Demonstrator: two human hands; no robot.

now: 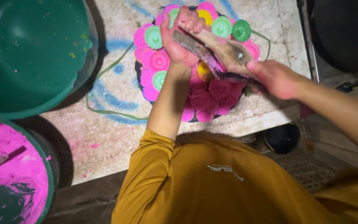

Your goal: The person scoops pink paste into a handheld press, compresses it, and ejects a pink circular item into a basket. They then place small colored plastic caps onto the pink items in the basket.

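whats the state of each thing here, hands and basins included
left hand: closed around the ladle's upper end
right hand: gripping the ladle's other end
ladle: held tilted over the tray
round tray: packed with pink, green, yellow moulded pieces
pink basin: part-filled with paste
green basin: empty, speckled

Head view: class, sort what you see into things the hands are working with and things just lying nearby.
In use:
left hand
right hand
long wooden mould gripped by both hands
dark round tray of pink, green and yellow moulded pieces, under the hands

Lying about:
empty green basin
tub of pink paste with a stick in it
small dark pot
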